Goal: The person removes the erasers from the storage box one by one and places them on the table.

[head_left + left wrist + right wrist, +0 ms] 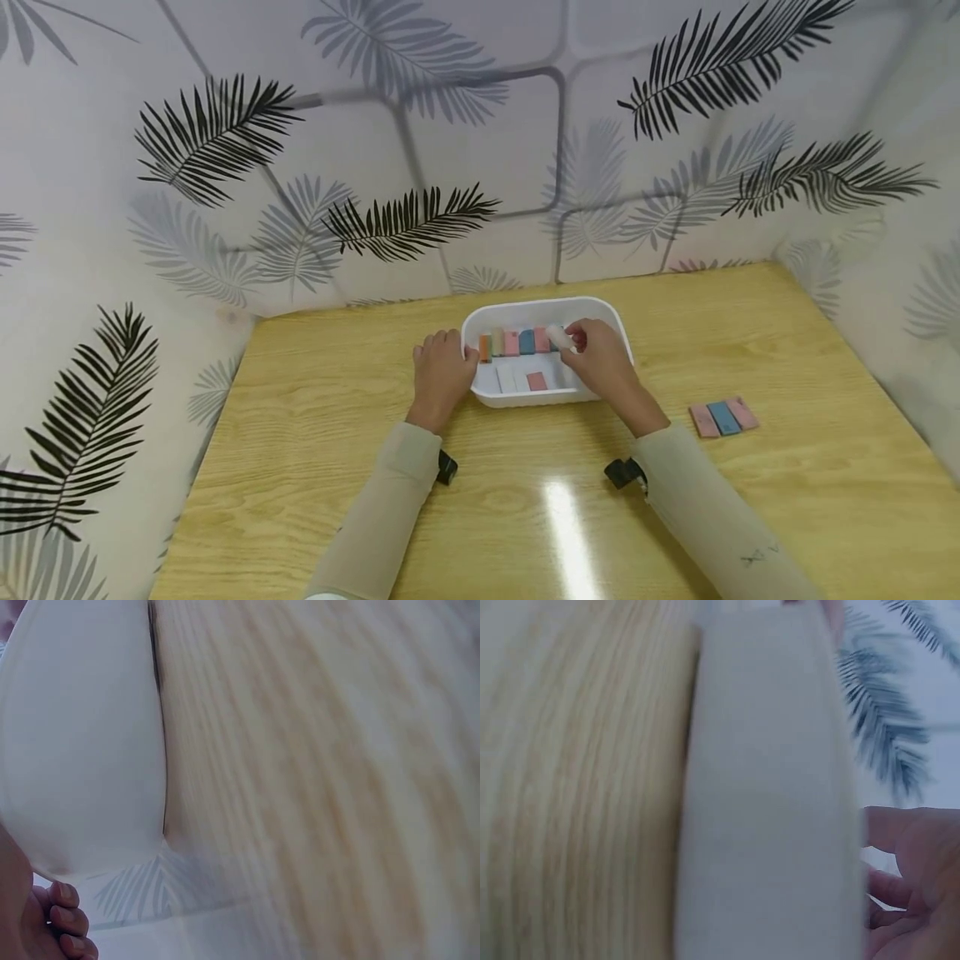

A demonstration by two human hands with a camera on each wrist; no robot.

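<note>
A white plastic tray (551, 398) holds small rectangular erasers in two rows. Orange, cream, pink and blue ones stand along its back row, among them a blue eraser (527, 342); nearer the front lie white pieces and a pink eraser (536, 381). My left hand (441, 372) grips the tray's left rim, thumb on the inner side and fingers outside; its curled fingertips (69, 921) show by the tray corner in the left wrist view. Over the right part of the tray, my right hand (603, 358) pinches a white eraser (558, 337) between thumb and fingers, tilted above the back row.
To the right of the tray, two pink erasers and a blue eraser (723, 418) lie side by side on the wooden table (315, 433). Behind the table rises a wall with leaf-patterned covering (480, 150). Dark wrist cameras sit under both sleeves.
</note>
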